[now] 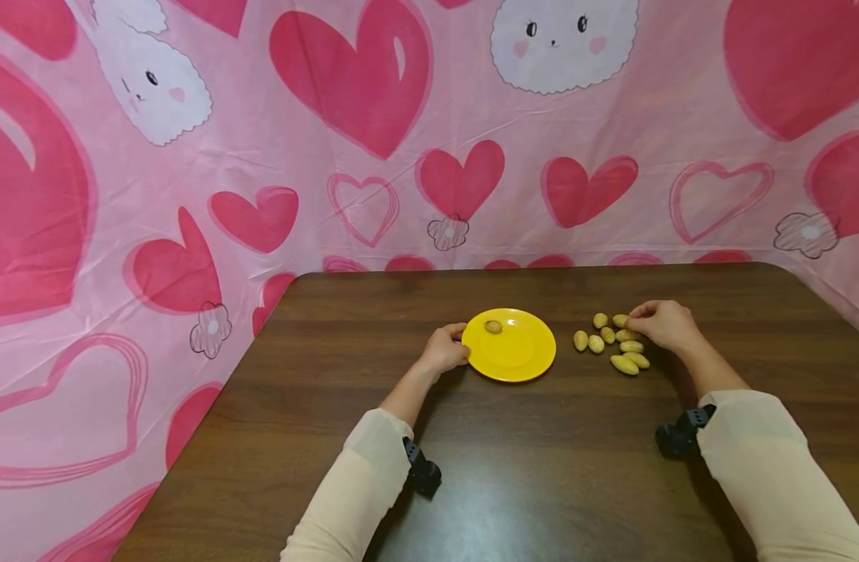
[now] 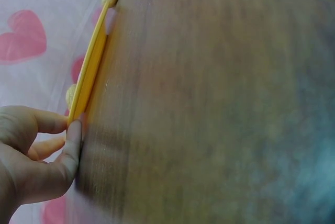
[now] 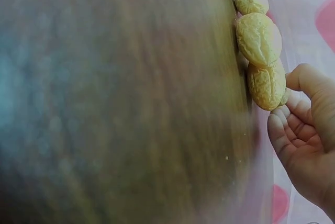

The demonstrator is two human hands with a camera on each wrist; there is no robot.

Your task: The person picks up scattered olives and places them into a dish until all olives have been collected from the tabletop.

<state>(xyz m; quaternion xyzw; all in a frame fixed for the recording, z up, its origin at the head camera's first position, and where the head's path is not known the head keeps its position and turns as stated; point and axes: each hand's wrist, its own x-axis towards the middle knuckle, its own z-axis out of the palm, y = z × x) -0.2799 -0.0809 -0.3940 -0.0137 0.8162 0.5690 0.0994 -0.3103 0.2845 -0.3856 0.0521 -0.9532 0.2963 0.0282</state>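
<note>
A yellow plate [image 1: 509, 363] lies on the table, one small wrinkled yellow potato [image 1: 494, 327] near its far left part. My left hand [image 1: 446, 348] pinches the plate's left rim; in the left wrist view, the thumb [image 2: 73, 145] is on the rim's near side and fingers are behind it. Right of the plate lies a loose group of several small potatoes [image 1: 625, 364]. At the group's far right edge, my right hand [image 1: 664, 324] pinches a small potato [image 1: 620, 320]. In the right wrist view, nearer potatoes [image 3: 267, 85] hide most of that one.
The brown wooden table [image 1: 541, 460] has a far edge just beyond the plate and potatoes. Behind it hangs a pink cloth [image 1: 317, 140] with hearts. A small black camera [image 1: 424, 472] is strapped at the left wrist, another black camera [image 1: 682, 433] at the right.
</note>
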